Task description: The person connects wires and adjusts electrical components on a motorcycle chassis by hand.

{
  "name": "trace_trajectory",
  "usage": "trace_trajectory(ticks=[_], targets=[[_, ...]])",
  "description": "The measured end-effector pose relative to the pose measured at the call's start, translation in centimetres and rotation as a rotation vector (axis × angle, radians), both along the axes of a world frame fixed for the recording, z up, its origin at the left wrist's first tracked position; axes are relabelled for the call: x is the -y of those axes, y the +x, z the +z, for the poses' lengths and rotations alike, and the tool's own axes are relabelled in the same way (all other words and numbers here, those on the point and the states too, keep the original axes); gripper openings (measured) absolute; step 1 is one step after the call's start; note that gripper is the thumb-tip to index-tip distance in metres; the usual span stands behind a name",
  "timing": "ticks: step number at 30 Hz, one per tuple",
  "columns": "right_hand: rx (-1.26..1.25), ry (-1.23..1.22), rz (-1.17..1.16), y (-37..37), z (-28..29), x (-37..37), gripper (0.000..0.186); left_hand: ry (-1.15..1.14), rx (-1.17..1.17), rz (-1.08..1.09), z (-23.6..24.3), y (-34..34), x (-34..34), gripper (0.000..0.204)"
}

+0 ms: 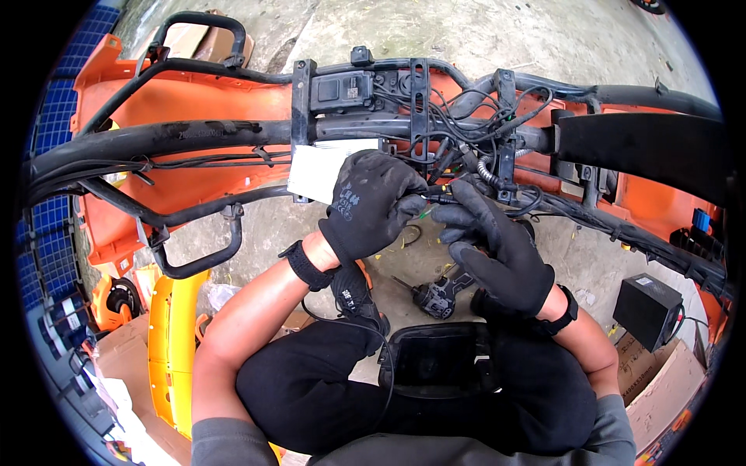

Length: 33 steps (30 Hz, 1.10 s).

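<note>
Black-gloved left hand (pixel 373 202) looks pinched on the left end of a slim black cable connector with a yellow band (pixel 440 189); fingertips hide the exact grip. Right hand (pixel 505 256), same kind of glove, half curled, thumb apart from the fingers, fingertips beside the connector's right end; can't tell if it grips. Connector is just near of the tangled black wire bundle (pixel 464 147) on the long black tubular frame (pixel 194 133). Small green piece (pixel 426 213) shows between the hands.

My read: wiring step, joining or parting that connector, can't say which. Next move probably calls for both sides held in line and a straight push or pull, no strain on the thin wires. Black-and-grey cordless power tool (pixel 437 301) lies nearer, clear of both hands; likely not needed for this bit.
</note>
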State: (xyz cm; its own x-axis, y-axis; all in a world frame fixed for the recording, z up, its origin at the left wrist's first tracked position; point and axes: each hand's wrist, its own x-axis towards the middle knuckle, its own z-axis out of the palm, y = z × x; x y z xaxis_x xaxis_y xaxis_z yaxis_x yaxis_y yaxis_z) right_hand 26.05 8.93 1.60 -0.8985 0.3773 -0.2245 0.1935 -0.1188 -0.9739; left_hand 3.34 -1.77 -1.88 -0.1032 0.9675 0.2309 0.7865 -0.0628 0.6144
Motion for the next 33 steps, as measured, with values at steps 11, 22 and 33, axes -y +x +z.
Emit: trace_trajectory(ticks=[11,22,33], targets=[[0.095,0.002,0.089,0.4,0.1,-0.5,0.071,0.006,-0.03,0.002,-0.1,0.1,-0.1,0.016],[0.14,0.051,0.12,0.5,0.5,-0.9,0.069,-0.006,-0.044,0.008,0.0,0.1,-0.1,0.017],[0.133,0.073,0.143,1.0,-0.3,-1.0,0.07,-0.085,0.469,0.248,4.5,-6.0,-1.1,0.03]])
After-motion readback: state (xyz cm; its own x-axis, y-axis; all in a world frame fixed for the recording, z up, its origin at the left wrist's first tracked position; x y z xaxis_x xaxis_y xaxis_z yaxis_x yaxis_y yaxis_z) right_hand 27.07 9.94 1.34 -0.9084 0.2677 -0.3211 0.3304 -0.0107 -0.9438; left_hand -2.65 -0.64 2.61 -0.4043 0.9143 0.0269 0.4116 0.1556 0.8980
